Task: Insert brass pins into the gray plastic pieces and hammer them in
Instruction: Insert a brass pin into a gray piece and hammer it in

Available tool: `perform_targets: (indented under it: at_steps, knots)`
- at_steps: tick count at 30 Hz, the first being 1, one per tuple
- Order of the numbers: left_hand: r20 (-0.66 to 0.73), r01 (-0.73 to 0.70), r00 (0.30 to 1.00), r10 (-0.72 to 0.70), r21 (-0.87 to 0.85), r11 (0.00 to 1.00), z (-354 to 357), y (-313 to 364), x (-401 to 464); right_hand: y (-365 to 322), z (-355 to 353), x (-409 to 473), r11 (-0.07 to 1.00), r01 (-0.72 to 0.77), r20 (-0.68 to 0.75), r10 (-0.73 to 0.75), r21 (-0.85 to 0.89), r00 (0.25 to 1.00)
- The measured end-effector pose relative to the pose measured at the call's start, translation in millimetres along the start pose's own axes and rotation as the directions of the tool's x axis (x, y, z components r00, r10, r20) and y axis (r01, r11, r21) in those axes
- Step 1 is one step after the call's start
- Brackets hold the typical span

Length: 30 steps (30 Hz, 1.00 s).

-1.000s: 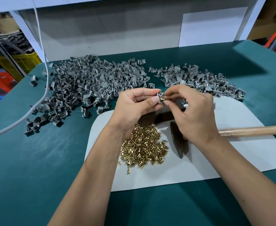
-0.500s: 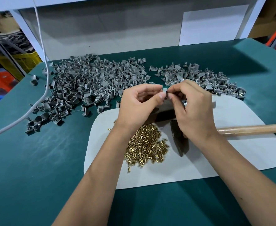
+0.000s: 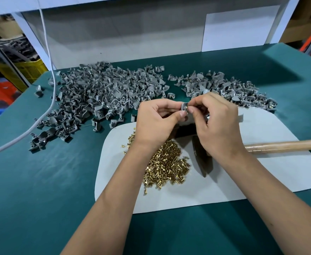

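My left hand (image 3: 158, 122) pinches a small gray plastic piece (image 3: 183, 107) between thumb and forefinger, above the white mat (image 3: 261, 173). My right hand (image 3: 218, 124) pinches a brass pin (image 3: 187, 107) against that piece. A heap of brass pins (image 3: 166, 164) lies on the mat under my left wrist. The hammer lies on the mat with its dark head (image 3: 202, 159) partly under my right hand and its wooden handle (image 3: 287, 145) running off to the right. A dark block (image 3: 185, 130) sits below my hands, mostly hidden.
A large pile of gray plastic pieces (image 3: 99, 96) spreads over the green table (image 3: 40, 190) at back left. A smaller pile (image 3: 230, 89), some showing brass, lies at back right. A white cable (image 3: 48, 57) hangs down at left. A white wall panel (image 3: 125, 35) closes the back.
Both hands stayed together at the same spot above the mat, with the fingers working the pin at the gray piece. The piles and the hammer have not moved.
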<state>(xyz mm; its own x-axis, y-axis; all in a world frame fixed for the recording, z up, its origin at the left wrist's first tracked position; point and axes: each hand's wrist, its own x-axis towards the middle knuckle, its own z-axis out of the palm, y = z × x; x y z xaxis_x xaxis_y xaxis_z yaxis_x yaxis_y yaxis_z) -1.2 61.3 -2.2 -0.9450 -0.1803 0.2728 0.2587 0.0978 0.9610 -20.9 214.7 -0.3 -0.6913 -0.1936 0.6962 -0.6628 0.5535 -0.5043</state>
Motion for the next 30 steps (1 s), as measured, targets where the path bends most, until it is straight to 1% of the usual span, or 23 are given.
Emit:
perform_targets:
  at_steps: [5, 12, 16, 21, 26, 30]
  knots:
    - [0.042, -0.013, 0.999, 0.010, 0.075, 0.997, -1.9, 4.0, -0.2, 1.1, 0.1, -0.5, 1.000, 0.002, 0.018, -0.001, -0.017, 1.000]
    - [-0.007, -0.008, 1.000, 0.009, 0.167, 0.986, 0.9, 5.8, -1.3, -1.2, 5.5, -3.2, 0.999, -0.012, 0.013, 0.012, -0.032, 1.000]
    - [-0.010, 0.006, 1.000, -0.005, 0.167, 0.986, 2.1, 6.4, -1.9, -1.6, 7.0, -4.6, 0.999, -0.036, -0.008, 0.035, -0.025, 0.999]
    - [-0.024, 0.026, 0.999, -0.023, 0.126, 0.992, 3.9, 6.0, -2.0, -0.6, 5.2, -4.3, 0.998, -0.062, -0.029, 0.063, 0.022, 0.998]
    - [-0.015, -0.006, 1.000, 0.008, 0.129, 0.992, 4.8, 4.5, -2.5, -1.6, 4.2, -4.5, 0.995, -0.089, -0.029, 0.090, 0.054, 0.995]
    - [-0.016, -0.029, 0.999, 0.031, 0.111, 0.993, 7.3, 5.5, -3.5, -1.6, 2.5, -2.8, 0.992, -0.091, -0.062, 0.097, 0.091, 0.993]
